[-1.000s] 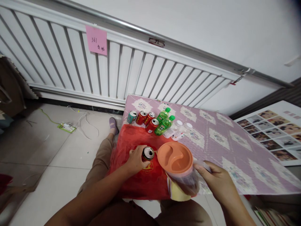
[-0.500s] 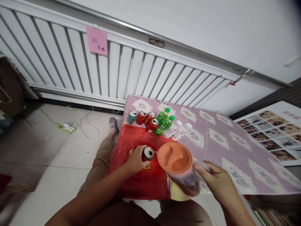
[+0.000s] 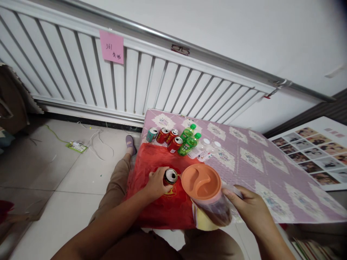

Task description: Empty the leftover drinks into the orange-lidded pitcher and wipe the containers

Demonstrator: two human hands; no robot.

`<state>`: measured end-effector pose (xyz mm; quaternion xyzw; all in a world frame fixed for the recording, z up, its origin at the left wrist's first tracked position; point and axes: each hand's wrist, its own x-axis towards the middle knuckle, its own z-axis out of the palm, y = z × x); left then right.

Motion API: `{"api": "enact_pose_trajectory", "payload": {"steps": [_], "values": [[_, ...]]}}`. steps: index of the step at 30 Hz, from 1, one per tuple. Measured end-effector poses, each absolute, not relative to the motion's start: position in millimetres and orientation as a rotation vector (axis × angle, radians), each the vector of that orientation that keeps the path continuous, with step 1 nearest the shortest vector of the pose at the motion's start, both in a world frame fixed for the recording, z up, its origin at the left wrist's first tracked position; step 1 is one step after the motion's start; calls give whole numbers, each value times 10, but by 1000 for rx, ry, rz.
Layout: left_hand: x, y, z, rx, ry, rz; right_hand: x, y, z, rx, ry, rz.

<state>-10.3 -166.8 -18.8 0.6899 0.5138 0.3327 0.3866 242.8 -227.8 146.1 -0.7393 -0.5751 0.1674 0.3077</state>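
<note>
Little change vs half a second earlier: the pitcher's (image 3: 206,196) base end had crept slightly right; the dark can (image 3: 170,176) hadn't visibly moved. Pitcher was tilted, orange lid (image 3: 201,181) up and left, long axis running from there down to the near right, dark liquid inside. Right hand (image 3: 251,207) had its fingers clenched on the handle (image 3: 233,189). Left hand (image 3: 158,184) gripped the can, upright on the red cloth (image 3: 151,164), open top facing up, just left of the lid. Thin streak bridged lid edge and can top; couldn't tell spout from liquid. Yellow cloth (image 3: 204,219) sat below the pitcher at the worktop's (image 3: 241,177) near edge. Far side blocked by a cluster, left to right: teal can (image 3: 152,135), three red cans (image 3: 163,136), two green bottles (image 3: 187,145), two clear bottles (image 3: 215,147).
</note>
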Motion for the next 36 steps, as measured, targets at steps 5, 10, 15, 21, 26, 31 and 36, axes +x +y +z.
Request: {"api": "enact_pose_trajectory", "payload": {"steps": [5,10,15,21,26,31,36], "values": [[-105,-1667,-184,1749,1299,847,2385,-2287,1479,-1950,-1508,447],[-104,-1666,-187,1748,1299,846,2338,-2288,1512,-1958,-1489,463],[-104,-1669,-190,1754,1298,854,2343,-2278,1512,-1968,-1494,469],[-104,-1666,-183,1757,1307,849,2372,-2269,1478,-1970,-1502,478],[-103,-1667,-201,1758,1298,874,2365,-2267,1480,-1971,-1503,486],[-112,-1667,-187,1753,1292,861,2340,-2265,1499,-1975,-1518,485],[-113,-1672,-165,1752,1296,856,2360,-2259,1476,-1977,-1540,482]]}}
